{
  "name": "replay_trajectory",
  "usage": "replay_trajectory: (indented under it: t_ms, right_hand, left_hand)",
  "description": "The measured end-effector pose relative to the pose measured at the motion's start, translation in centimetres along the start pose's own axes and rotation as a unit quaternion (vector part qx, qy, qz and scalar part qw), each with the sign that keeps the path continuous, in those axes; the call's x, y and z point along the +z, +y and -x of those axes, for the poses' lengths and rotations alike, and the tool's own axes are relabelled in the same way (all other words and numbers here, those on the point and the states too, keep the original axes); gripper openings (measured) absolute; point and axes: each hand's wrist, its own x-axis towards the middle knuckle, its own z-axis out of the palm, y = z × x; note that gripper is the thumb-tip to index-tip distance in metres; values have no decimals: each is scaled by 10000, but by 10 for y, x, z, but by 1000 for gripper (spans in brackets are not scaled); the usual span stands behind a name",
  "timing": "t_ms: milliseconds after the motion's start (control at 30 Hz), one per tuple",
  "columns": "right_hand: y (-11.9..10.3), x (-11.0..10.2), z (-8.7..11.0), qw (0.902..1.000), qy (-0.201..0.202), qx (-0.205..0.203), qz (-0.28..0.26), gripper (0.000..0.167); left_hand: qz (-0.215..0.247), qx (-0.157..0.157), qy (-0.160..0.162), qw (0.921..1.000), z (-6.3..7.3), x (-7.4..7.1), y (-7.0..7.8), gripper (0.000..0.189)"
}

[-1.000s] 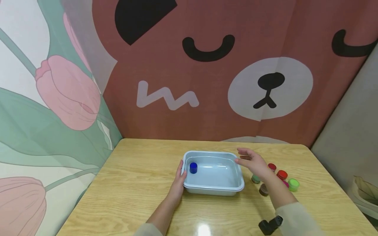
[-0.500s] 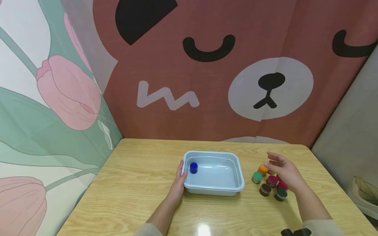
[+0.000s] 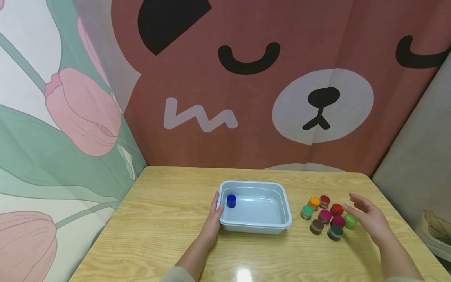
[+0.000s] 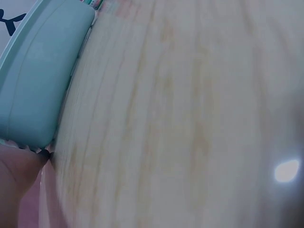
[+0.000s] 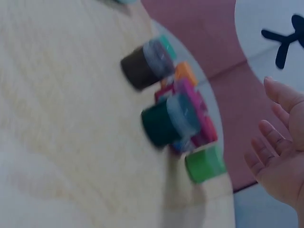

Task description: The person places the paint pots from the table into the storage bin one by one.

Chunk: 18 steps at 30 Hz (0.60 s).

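A light blue plastic basin (image 3: 256, 226) stands on the table, with one small blue paint jar (image 3: 231, 201) upright near its left end. My left hand (image 3: 210, 223) holds the basin's left side; in the left wrist view it meets the basin's (image 4: 38, 71) lower corner. To the right, several paint jars stand in a loose cluster, among them orange (image 3: 314, 203), green (image 3: 307, 212), brown (image 3: 316, 226), dark green (image 3: 335, 232) and light green (image 3: 350, 221) ones. Just right of the light green jar, my right hand (image 3: 371, 219) hovers with fingers apart and nothing in it.
The wooden table (image 3: 158, 219) reaches back to a printed curtain (image 3: 197, 152) with a bear on it. A tulip-patterned curtain (image 3: 81, 117) hangs on the left. Beyond the table's right edge is a beige bag-like thing (image 3: 437, 225).
My right hand has moved right, from beside the basin's right rim, across the jars to their far right side. The left hand and the basin have stayed put.
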Motion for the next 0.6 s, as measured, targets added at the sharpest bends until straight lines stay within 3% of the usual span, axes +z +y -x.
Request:
replay_trajectory:
  t_ms: [267,600]
  right_hand:
    - [29,-1,0,9994,-92,285,152,86]
    - [48,1,-2,9975,-340,611,-107,91]
  left_hand:
    - [-24,-42,-8,10000,0,-1,0,58]
    - [-63,-25,-30,10000,0,0,0,58]
